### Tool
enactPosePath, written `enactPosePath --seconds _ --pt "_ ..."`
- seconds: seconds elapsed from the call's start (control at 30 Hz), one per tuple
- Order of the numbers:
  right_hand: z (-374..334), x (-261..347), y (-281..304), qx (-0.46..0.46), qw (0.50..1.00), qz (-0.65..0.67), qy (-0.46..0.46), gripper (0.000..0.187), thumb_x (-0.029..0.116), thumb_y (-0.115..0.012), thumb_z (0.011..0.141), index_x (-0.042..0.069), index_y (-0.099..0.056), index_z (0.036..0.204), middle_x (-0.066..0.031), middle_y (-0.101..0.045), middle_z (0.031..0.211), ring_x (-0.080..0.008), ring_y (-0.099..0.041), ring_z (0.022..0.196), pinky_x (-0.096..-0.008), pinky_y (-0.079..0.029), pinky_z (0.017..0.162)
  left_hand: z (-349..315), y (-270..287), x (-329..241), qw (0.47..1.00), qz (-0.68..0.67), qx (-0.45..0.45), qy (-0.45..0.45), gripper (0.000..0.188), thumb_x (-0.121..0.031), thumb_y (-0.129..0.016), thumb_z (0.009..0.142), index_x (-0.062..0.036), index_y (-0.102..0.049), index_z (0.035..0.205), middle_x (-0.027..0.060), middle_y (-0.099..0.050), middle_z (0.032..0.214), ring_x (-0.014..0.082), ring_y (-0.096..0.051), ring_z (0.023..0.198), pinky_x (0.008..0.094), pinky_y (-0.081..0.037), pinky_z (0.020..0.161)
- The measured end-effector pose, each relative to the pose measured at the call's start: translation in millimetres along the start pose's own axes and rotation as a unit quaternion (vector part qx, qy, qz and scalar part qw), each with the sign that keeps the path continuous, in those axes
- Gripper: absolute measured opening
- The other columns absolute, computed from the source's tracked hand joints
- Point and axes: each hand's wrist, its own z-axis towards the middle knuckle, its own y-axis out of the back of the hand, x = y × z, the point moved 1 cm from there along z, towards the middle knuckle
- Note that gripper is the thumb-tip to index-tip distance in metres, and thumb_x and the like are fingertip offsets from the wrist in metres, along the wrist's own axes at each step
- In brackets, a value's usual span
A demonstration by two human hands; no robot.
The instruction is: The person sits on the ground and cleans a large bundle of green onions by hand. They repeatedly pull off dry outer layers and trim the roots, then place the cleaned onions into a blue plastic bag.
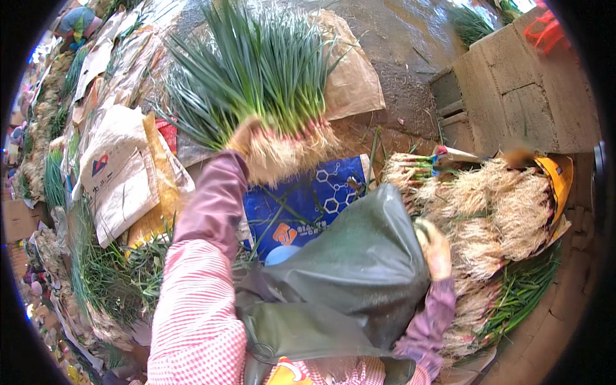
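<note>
A wide spread of spring onions (276, 83), green leaves pointing away and pale roots toward me, lies on the ground ahead. My left hand (246, 133) reaches to its left side just above the roots. It touches the stalks there, but its fingers are blurred and partly hidden. My right hand (436, 251) is beside my knee under the dark green waterproof apron (346, 256). Its fingers are curled around something small and pale that I cannot make out. Near it, bundled spring onions (494, 205) are heaped with their roots outward.
A blue printed sack (301, 205) lies between my knees and the onions. Folded white sacks (122, 173) and loose green leaves (128, 269) are on the left. Brown paper (353, 70) lies under the onions' right side. A concrete block structure (507, 90) stands at the far right.
</note>
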Motion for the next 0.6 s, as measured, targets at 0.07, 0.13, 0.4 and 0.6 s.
enactPosePath --seconds 0.07,0.13,0.4,0.6 --pt "-22 -32 -14 0.01 0.997 0.017 -0.069 0.028 0.017 -0.054 0.086 0.004 -0.056 0.111 -0.0163 -0.061 0.105 -0.0292 -0.059 0.096 -0.0311 -0.045 0.084 19 -12 60 0.947 -0.281 0.038 0.151 0.02 -0.018 -0.061 0.078 -0.0016 -0.06 0.089 0.0156 -0.065 0.08 0.0248 -0.064 0.066 0.0337 -0.055 0.06" --pt "-39 -37 -26 -0.001 0.953 0.222 -0.204 0.029 0.017 -0.053 0.086 0.005 -0.056 0.113 -0.017 -0.061 0.105 -0.0288 -0.059 0.096 -0.0289 -0.044 0.083 8 -31 42 0.904 -0.359 0.033 0.232 0.017 -0.016 -0.064 0.077 -0.0008 -0.061 0.085 0.0157 -0.064 0.07 0.0243 -0.062 0.058 0.0349 -0.054 0.055" --pt "-34 -52 -35 -0.064 0.993 0.083 -0.062 0.028 0.02 -0.049 0.088 0.007 -0.055 0.112 -0.0195 -0.06 0.101 -0.0342 -0.059 0.094 -0.0352 -0.045 0.079 39 31 44 0.994 0.066 -0.088 0.015 0.031 -0.029 -0.065 0.08 -0.0018 -0.059 0.066 0.0084 -0.056 0.063 0.0174 -0.052 0.056 0.0336 -0.045 0.053" --pt "-29 -75 -50 -0.065 0.989 0.035 -0.131 0.031 0.028 -0.051 0.085 0.008 -0.057 0.108 -0.0169 -0.061 0.101 -0.033 -0.059 0.092 -0.0417 -0.046 0.078 28 6 23 0.76 0.587 -0.11 -0.256 0.065 -0.029 -0.073 0.068 0.0057 -0.049 0.118 0.0272 -0.05 0.117 0.0377 -0.047 0.111 0.0415 -0.038 0.094"
